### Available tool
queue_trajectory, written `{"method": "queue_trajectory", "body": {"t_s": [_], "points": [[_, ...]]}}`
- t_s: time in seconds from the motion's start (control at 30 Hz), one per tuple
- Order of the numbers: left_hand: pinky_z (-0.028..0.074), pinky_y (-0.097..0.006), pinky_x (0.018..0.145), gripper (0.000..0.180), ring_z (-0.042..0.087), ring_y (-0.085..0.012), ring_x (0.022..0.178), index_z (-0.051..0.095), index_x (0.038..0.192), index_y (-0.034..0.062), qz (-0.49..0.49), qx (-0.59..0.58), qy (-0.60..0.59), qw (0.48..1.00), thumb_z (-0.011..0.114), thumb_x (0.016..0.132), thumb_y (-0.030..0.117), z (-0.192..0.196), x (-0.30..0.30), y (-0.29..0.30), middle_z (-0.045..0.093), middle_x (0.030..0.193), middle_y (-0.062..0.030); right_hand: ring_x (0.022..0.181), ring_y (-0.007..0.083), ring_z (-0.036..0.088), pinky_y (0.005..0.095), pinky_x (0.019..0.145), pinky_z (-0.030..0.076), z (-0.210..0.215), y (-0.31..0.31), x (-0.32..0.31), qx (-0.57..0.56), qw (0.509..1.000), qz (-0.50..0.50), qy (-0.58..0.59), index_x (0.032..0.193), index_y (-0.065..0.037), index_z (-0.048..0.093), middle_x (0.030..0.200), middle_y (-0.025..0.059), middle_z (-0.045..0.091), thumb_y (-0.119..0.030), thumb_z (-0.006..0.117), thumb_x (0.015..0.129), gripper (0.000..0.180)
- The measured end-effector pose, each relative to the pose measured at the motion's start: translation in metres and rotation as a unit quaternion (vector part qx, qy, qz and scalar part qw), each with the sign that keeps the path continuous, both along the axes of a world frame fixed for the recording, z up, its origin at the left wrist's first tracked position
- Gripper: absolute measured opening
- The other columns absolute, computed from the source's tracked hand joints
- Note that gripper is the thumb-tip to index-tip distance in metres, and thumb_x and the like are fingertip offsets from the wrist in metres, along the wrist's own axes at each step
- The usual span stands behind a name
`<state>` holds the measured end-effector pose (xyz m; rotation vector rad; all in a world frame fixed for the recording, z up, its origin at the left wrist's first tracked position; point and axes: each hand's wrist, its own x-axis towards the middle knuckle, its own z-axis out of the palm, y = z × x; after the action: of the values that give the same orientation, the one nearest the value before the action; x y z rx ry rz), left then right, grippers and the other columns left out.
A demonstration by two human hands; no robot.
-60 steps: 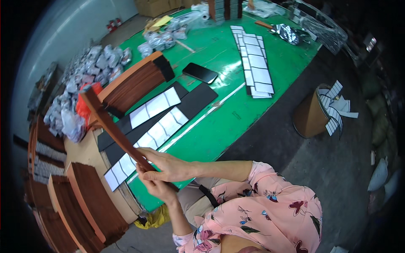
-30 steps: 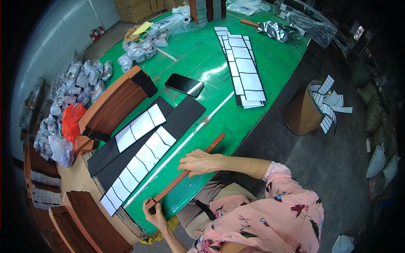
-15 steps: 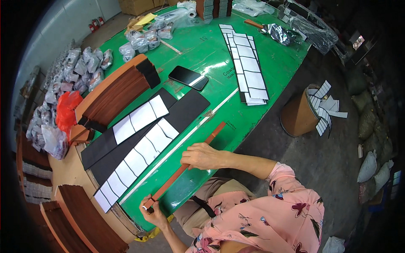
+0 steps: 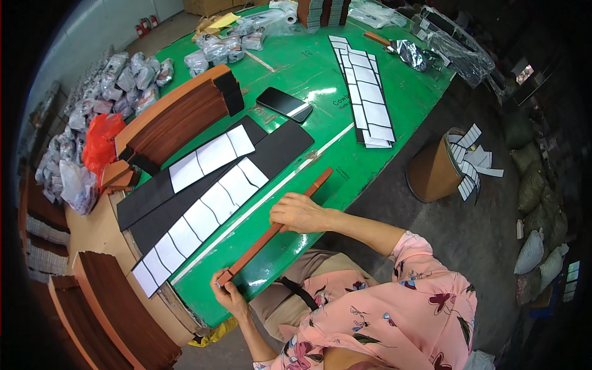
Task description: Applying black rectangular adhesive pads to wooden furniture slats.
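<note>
A long, thin reddish-brown strip (image 4: 258, 245) lies slantwise along the near edge of the green table. My left hand (image 4: 230, 295) pinches its lower left end between thumb and fingers. Further up, my right hand (image 4: 298, 213) is closed round the middle, and the far end pokes out beyond it. Past the strip are black sheets (image 4: 285, 145) with white rectangular labels or papers (image 4: 203, 213) laid in a row on them. A black phone (image 4: 283, 105) lies farther back on the table.
Curved brown pieces (image 4: 179, 117) are stacked at the left, with more curved pieces (image 4: 123, 308) nearer me. White-covered black strips (image 4: 369, 92) lie at the far right. Bagged items (image 4: 132, 80) crowd the far left. A brown bin (image 4: 431, 166) holding scraps stands beyond the table's right edge.
My left hand has shifted its hold at the strip's end, its fingers now closer round it. The strip and both hands sit slightly higher in view, as the whole view has shifted a little.
</note>
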<state>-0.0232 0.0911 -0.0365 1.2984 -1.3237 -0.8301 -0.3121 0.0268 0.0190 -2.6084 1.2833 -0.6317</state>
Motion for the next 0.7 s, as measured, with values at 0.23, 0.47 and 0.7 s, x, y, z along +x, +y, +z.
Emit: {"method": "queue_trajectory", "body": {"t_s": [0.23,0.47,0.7], "points": [[0.039,-0.029,0.082,0.057,0.049,-0.0168,0.090,0.051,0.107,-0.0016,-0.006,-0.012,0.000,1.000,0.038,0.094,0.053,0.011,-0.005,-0.001,0.054,0.099,-0.0070,0.109,0.0240,0.049,0.0571,0.095,0.032,0.002,0.007,0.005,0.014,0.997,-0.034,0.061,0.102,-0.011,0.057,0.110,0.0058,0.054,-0.019,0.074,0.068,0.039],[0.038,-0.030,0.084,0.055,0.050,-0.0181,0.093,0.052,0.109,-0.0011,-0.011,-0.014,-0.001,1.000,0.036,0.096,0.049,0.009,-0.004,0.000,0.054,0.101,-0.0082,0.117,0.0366,0.042,0.0739,0.094,0.020,-0.002,0.018,0.019,0.024,0.987,-0.129,0.096,0.117,-0.007,0.052,0.120,0.0162,0.047,-0.019,0.070,0.074,0.049],[0.038,-0.031,0.085,0.051,0.050,-0.0196,0.093,0.052,0.112,-0.0015,0.005,-0.003,-0.019,1.000,0.036,0.097,0.044,0.008,-0.005,0.000,0.054,0.102,-0.0093,0.114,0.0334,0.045,0.0704,0.095,0.021,-0.007,0.019,0.016,0.026,0.989,-0.137,0.047,0.111,-0.009,0.055,0.117,0.0139,0.049,-0.014,0.072,0.071,0.044]]}}
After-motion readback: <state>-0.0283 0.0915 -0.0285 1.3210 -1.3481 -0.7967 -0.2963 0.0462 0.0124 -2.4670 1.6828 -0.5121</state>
